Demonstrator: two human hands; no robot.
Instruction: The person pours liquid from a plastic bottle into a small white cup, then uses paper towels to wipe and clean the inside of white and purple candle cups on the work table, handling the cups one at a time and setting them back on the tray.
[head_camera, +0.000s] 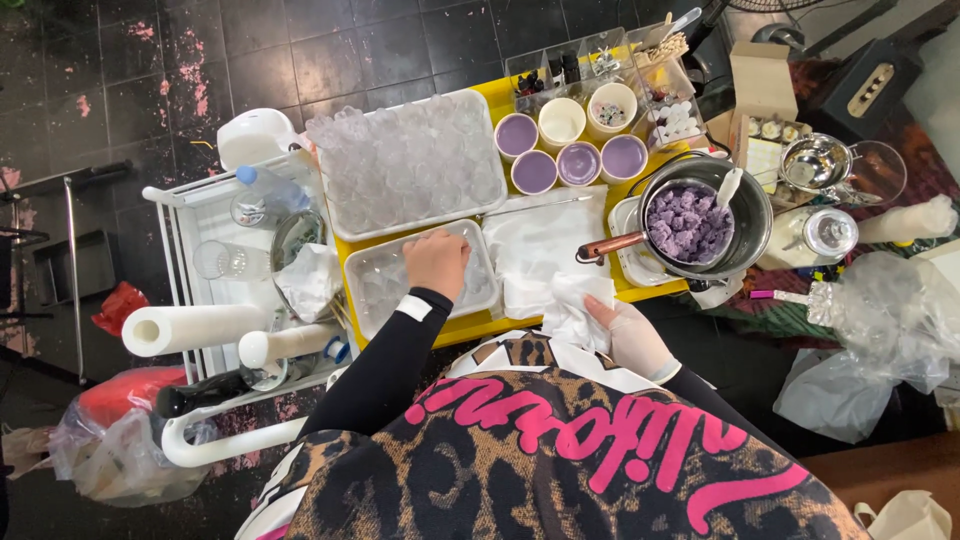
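Note:
My left hand (437, 262), in a black sleeve, reaches into a small clear plastic tray (385, 285) of clear cups on the yellow table (462, 328). Its fingers curl down into the tray, and what they touch is hidden. My right hand (632, 340), in a white glove, grips a crumpled white tissue (578, 300) at the table's near edge. A larger tray of several clear cups (410, 160) lies beyond my left hand. A white cloth (540, 235) is spread between the two hands.
A metal pot of purple chunks (688, 225) with a copper handle stands right of the cloth. Several cups of purple fill (534, 172) and a compartment box (600, 60) sit behind. A white cart (190, 200) with bottles and a paper roll (185, 328) stands left; plastic bags (880, 320) lie right.

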